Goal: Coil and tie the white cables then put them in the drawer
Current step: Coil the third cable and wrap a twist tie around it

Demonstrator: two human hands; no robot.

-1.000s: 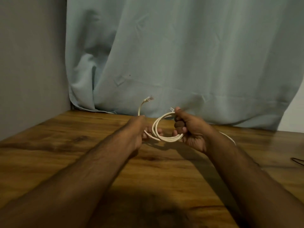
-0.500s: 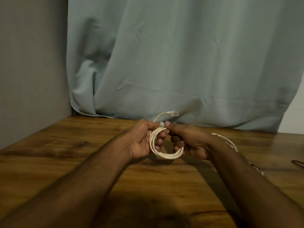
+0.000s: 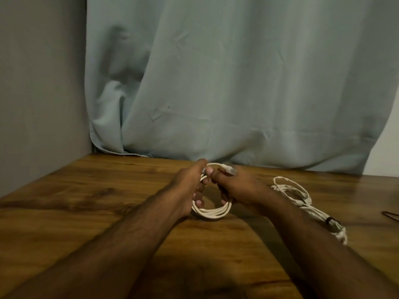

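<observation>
A small white cable coil (image 3: 212, 212) of several loops hangs between both hands just above the wooden table (image 3: 86, 203). My left hand (image 3: 190, 186) grips the coil's left side, fingers curled through the loop. My right hand (image 3: 235, 186) holds the right side, its thumb and fingers pinching the cable end with its clear plug (image 3: 228, 170) at the top of the coil. A second white cable (image 3: 302, 197) lies on the table to the right, loosely coiled with a dark band near its tail. No drawer is in view.
A pale blue curtain (image 3: 237, 83) hangs behind the table's far edge. A grey wall (image 3: 38, 83) borders the left side. A thin dark wire (image 3: 390, 215) lies at the table's right edge.
The loose cable end, sticking up a second ago, has been brought down onto the coil. Both hands have lowered toward the table and closed together.
</observation>
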